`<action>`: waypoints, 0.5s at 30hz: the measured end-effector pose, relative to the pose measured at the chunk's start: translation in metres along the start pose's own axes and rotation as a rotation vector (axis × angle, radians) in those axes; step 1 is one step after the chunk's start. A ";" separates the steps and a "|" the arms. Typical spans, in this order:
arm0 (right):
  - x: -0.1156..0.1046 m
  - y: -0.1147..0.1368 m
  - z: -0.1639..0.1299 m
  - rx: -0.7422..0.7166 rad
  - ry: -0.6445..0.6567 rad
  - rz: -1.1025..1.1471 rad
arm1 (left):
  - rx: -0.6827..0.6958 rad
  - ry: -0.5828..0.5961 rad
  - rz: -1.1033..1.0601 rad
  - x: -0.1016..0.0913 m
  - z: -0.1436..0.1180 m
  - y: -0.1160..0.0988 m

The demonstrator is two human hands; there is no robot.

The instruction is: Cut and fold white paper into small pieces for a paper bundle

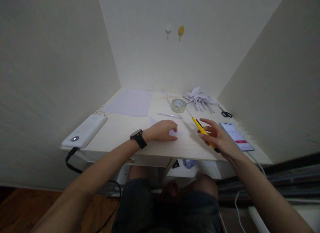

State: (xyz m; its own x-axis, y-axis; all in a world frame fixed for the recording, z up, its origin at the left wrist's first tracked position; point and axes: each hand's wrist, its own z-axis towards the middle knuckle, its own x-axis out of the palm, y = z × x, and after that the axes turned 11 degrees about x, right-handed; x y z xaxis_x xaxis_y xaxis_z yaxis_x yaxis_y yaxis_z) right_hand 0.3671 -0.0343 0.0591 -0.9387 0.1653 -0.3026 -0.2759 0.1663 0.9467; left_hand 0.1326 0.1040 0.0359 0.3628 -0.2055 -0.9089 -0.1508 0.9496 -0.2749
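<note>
Gripping a yellow cutter point(199, 126) between thumb and fingertips, the right hand point(219, 139) sits right of centre, its index finger lifted off the handle; the thin tip points up-left, near the tape roll point(178, 106). The left hand point(162, 130), at centre, lies half curled over a small white paper piece point(175, 133), thumb and fingertips apart; whether it pinches or merely steadies the paper cannot be told.

Handling, as judged: the grip is loose for blade work. Bringing the index finger down along the handle would improve control. The paper should be pressed flat, left fingertips outside the blade's line, with light strokes preferred. The tabletop point(120, 136) shows no mat under the paper, so scoring is a risk.

Containers: below the tabletop at lower centre, an open compartment point(207, 169) holds a clear bluish object point(189, 163) and a small dark item point(175, 164), neither identifiable. The drawer point(147, 160) to its left appears shut; contents not visible.

Farther out: folded paper strips point(198, 98) upper right of centre, scissors point(227, 114) and a lit phone point(236, 136) at right, a white sheet point(132, 101) left of centre.
</note>
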 end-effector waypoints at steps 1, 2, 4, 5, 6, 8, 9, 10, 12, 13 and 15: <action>-0.010 -0.002 -0.003 -0.043 -0.035 -0.078 | -0.032 -0.083 -0.025 -0.003 -0.001 0.001; -0.019 -0.004 -0.004 -0.091 -0.073 -0.185 | -0.085 -0.189 -0.055 -0.008 -0.002 0.003; -0.034 -0.005 -0.005 -0.222 -0.138 -0.464 | -0.250 -0.415 -0.132 -0.023 0.001 0.005; -0.040 -0.004 -0.005 -0.298 -0.147 -0.612 | -0.275 -0.442 -0.194 -0.032 0.004 0.006; -0.043 0.000 -0.005 -0.377 -0.150 -0.745 | -0.247 -0.406 -0.267 -0.040 0.007 0.007; -0.043 0.012 -0.003 -0.532 -0.144 -0.936 | -0.129 -0.201 -0.435 -0.053 0.016 0.006; -0.041 0.019 -0.002 -0.597 -0.137 -0.992 | -0.091 -0.099 -0.499 -0.057 0.020 0.006; -0.039 0.028 0.000 -0.645 -0.142 -1.025 | -0.064 -0.005 -0.548 -0.059 0.023 0.005; -0.035 0.043 0.002 -0.713 -0.149 -1.040 | -0.041 0.103 -0.616 -0.059 0.027 0.005; -0.035 0.048 0.003 -0.730 -0.159 -1.024 | -0.043 0.117 -0.640 -0.059 0.028 0.005; -0.036 0.054 0.007 -0.747 -0.230 -0.910 | -0.075 0.062 -0.688 -0.057 0.025 0.007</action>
State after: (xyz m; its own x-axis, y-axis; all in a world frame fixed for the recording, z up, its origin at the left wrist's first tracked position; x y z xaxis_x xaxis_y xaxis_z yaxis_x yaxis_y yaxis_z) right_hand 0.3875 -0.0244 0.1203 -0.2990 0.4626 -0.8346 -0.9425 -0.2801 0.1823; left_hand 0.1340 0.1285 0.0937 0.3456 -0.7700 -0.5363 0.0304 0.5804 -0.8138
